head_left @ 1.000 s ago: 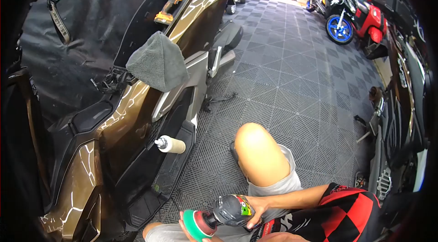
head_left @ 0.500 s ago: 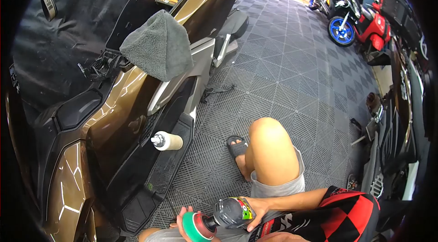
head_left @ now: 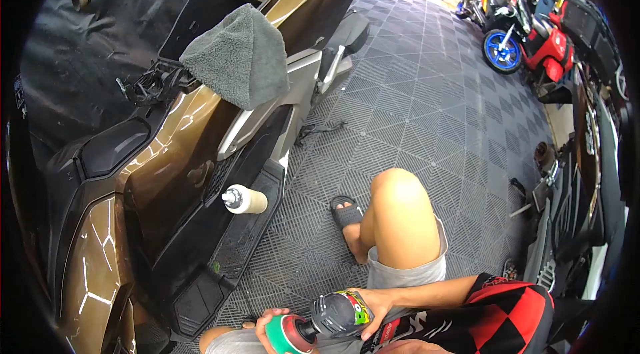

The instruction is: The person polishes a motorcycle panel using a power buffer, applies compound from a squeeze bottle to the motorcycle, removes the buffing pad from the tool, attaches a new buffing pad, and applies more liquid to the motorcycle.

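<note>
1. the right hand [head_left: 377,307] is closed around the polisher [head_left: 337,315]; the left hand [head_left: 269,319] curls against its green pad [head_left: 279,335], low over the lap.
2. a cream bottle [head_left: 251,201] sits on the brown scooter's [head_left: 177,161] footboard; its contents can't be told.
3. a gray cloth [head_left: 237,57] drapes the scooter, above ridged floor tiles [head_left: 413,121].

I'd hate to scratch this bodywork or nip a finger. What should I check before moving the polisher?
Right hand gripping polisher: ok
Left hand clear of green pad: not ok, fingers around its edge
Polisher switched off: cannot tell
Pad away from brown bodywork: ok
Grey cloth off the bodywork: not ok, draped over it
Bottle nozzle closed: cannot tell
</note>
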Tool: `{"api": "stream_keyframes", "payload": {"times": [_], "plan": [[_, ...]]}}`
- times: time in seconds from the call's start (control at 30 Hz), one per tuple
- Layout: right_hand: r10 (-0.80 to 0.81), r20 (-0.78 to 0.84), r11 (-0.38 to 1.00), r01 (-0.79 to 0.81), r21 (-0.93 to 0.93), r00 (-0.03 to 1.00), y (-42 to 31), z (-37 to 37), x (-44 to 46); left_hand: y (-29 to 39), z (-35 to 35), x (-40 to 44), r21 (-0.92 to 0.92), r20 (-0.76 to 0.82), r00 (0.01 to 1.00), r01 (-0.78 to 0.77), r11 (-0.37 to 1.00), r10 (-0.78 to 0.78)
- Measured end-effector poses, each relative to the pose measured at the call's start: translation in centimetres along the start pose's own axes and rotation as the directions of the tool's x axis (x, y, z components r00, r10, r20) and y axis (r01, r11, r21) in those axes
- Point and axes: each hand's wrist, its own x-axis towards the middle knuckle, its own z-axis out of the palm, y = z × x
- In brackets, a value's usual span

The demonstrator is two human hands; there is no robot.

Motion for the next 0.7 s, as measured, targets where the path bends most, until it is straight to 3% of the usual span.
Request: {"api": "stream_keyframes", "payload": {"times": [0.07, 0.17, 0.43, 0.53, 0.67, 0.7], "plan": [[0.008, 0.009, 1.000, -0.008, 0.005, 1.000, 0.0, 0.1, 0.1, 0.4, 0.6, 0.2, 0.011, -0.007, 0.998, -0.060, 0.998, 0.060], [-0.013, 0.017, 1.000, 0.013, 0.024, 1.000, 0.1, 0.3, 0.0, 1.4, 1.3, 0.2, 0.331, 0.066, 0.981, -0.196, 0.923, 0.185], [0.092, 0.007, 0.994, -0.092, 0.059, 0.996, -0.4, 0.5, 0.0, -0.1, 0.5, -0.6, 0.541, 0.048, 0.918, -0.356, 0.762, 0.394], [0.035, -0.039, 0.998, -0.032, 0.052, 0.999, -0.4, 0.8, 0.0, -0.6, 0.2, -0.8, 0.620, 0.067, 0.884, -0.400, 0.675, 0.463], [0.068, -0.050, 0.998, -0.067, 0.023, 0.996, -0.1, 0.9, -0.1, -0.6, 1.0, -0.7, 0.684, 0.106, 0.847, -0.443, 0.580, 0.521], [0.053, -0.068, 0.999, -0.053, -0.006, 0.996, 0.2, 1.0, -0.3, -0.3, 1.5, -0.4, 0.773, 0.191, 0.800, -0.480, 0.415, 0.569]]}}
